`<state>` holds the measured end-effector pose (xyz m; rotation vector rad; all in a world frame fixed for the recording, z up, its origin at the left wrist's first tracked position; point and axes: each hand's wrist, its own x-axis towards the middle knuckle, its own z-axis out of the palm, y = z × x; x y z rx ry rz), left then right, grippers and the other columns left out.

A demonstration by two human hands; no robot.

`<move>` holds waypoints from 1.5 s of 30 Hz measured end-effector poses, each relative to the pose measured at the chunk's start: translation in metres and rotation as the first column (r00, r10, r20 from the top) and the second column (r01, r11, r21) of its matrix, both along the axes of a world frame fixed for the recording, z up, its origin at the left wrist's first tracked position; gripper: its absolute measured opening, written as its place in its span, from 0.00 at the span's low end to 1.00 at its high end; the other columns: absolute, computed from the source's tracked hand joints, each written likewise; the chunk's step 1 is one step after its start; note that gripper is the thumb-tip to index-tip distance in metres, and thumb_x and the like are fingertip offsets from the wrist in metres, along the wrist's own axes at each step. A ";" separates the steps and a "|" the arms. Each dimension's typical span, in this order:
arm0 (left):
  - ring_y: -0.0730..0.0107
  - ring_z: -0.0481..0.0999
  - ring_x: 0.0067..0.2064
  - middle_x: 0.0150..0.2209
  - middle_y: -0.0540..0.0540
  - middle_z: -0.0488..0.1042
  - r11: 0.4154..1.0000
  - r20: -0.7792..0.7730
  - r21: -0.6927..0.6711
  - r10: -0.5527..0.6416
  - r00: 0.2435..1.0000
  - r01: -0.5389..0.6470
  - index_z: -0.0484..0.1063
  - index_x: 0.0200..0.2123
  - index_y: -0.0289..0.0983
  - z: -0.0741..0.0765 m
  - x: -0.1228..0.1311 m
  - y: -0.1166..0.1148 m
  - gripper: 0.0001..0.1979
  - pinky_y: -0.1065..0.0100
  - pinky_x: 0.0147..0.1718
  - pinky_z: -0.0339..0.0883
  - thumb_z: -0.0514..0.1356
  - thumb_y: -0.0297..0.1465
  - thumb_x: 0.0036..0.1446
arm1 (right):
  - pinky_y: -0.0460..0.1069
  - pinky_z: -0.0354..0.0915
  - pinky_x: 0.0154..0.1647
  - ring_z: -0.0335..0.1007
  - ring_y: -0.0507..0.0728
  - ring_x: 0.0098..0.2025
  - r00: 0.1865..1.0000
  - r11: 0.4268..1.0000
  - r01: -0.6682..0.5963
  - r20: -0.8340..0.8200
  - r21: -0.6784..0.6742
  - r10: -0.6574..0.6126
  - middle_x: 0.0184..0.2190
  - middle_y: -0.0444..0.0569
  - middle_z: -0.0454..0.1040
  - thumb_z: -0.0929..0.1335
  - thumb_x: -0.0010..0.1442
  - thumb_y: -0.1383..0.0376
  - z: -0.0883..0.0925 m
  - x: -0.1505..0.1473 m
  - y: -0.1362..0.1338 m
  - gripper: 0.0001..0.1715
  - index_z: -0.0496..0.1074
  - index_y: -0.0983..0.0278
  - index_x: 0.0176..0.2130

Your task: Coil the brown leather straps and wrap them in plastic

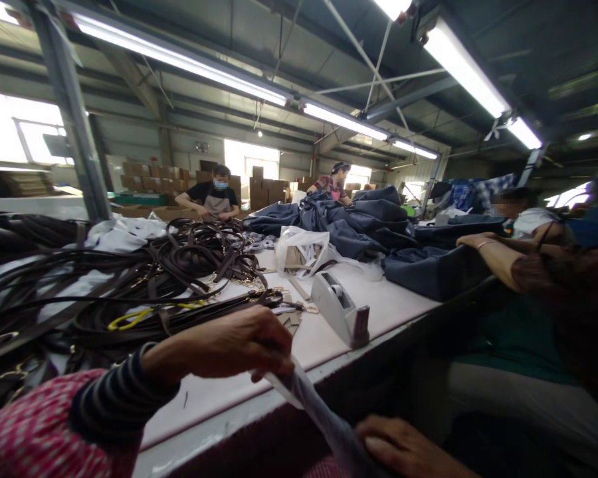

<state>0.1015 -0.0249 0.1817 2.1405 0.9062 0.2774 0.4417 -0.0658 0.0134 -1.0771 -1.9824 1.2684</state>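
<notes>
My left hand (pixel 232 345) hovers over the front edge of the white table (pixel 393 302), its fingers pinched shut on the top of a thin clear plastic bag (pixel 311 405). The bag hangs down below the table edge to my right hand (pixel 403 448), which rests low at the bottom of the view with its fingers closed on the bag's lower end. A striped cuff and a pink dotted sleeve (pixel 44 431) cover my left arm.
A big tangle of dark brown straps (pixel 179 265) covers the table's left. A grey tape dispenser (pixel 341 309), a white plastic bag (pixel 301 249) and navy bags (pixel 369 222) lie beyond. Other people sit at the right and at the far end.
</notes>
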 end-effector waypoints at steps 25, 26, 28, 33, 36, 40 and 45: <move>0.71 0.66 0.24 0.18 0.52 0.67 0.947 0.069 0.050 0.313 0.947 -0.317 0.76 0.29 0.35 -0.064 -0.058 -0.004 0.32 0.71 0.28 0.59 0.47 0.53 0.72 | 0.45 0.44 0.20 0.47 0.47 0.21 0.994 0.968 -0.100 -0.064 -0.231 0.087 0.19 0.38 0.57 0.71 0.62 0.42 0.021 -0.055 0.041 0.30 0.68 0.64 0.26; 0.71 0.66 0.24 0.18 0.52 0.67 0.948 0.080 0.016 0.314 0.946 -0.317 0.76 0.29 0.35 -0.067 -0.061 -0.005 0.32 0.71 0.29 0.59 0.48 0.53 0.71 | 0.45 0.44 0.21 0.47 0.48 0.22 0.996 0.976 -0.085 -0.028 -0.199 0.081 0.20 0.38 0.57 0.70 0.62 0.42 0.024 -0.053 0.042 0.31 0.68 0.64 0.26; 0.72 0.63 0.25 0.20 0.52 0.66 0.957 0.094 -0.045 0.290 0.952 -0.287 0.75 0.25 0.35 -0.071 -0.067 -0.008 0.31 0.71 0.29 0.57 0.50 0.51 0.71 | 0.46 0.46 0.23 0.48 0.49 0.24 0.997 0.989 -0.063 0.038 -0.133 0.069 0.21 0.39 0.57 0.70 0.62 0.41 0.029 -0.051 0.043 0.31 0.68 0.64 0.26; 0.72 0.63 0.28 0.25 0.53 0.70 0.944 0.085 -0.239 0.255 0.963 -0.229 0.79 0.34 0.36 -0.080 -0.075 -0.021 0.14 0.71 0.27 0.53 0.65 0.42 0.61 | 0.48 0.49 0.26 0.52 0.51 0.26 0.974 0.995 -0.097 0.204 -0.028 0.101 0.23 0.42 0.59 0.68 0.64 0.42 0.055 -0.048 0.055 0.30 0.71 0.63 0.26; 0.72 0.64 0.28 0.25 0.52 0.73 0.935 0.021 -0.218 0.291 0.957 -0.280 0.78 0.33 0.35 -0.089 -0.075 -0.027 0.12 0.71 0.27 0.54 0.63 0.38 0.61 | 0.48 0.55 0.28 0.61 0.54 0.29 0.957 0.991 -0.129 0.260 -0.024 0.131 0.27 0.45 0.68 0.71 0.60 0.43 0.080 -0.050 0.058 0.25 0.78 0.62 0.32; 0.73 0.63 0.24 0.21 0.52 0.72 0.904 -0.026 -0.244 0.355 0.934 -0.350 0.78 0.29 0.35 -0.095 -0.072 -0.036 0.15 0.72 0.24 0.53 0.62 0.40 0.62 | 0.51 0.65 0.40 0.72 0.61 0.40 0.959 0.995 -0.098 0.265 -0.013 0.098 0.38 0.48 0.78 0.77 0.53 0.48 0.114 -0.055 0.057 0.21 0.83 0.58 0.42; 0.69 0.74 0.28 0.27 0.47 0.79 0.763 0.345 -0.627 0.454 0.821 -0.158 0.80 0.32 0.34 -0.100 -0.056 -0.062 0.16 0.71 0.31 0.66 0.68 0.43 0.58 | 0.50 0.67 0.44 0.71 0.63 0.48 0.992 0.994 0.015 0.129 -0.112 -0.001 0.44 0.46 0.79 0.82 0.41 0.61 0.122 -0.037 0.064 0.27 0.84 0.56 0.44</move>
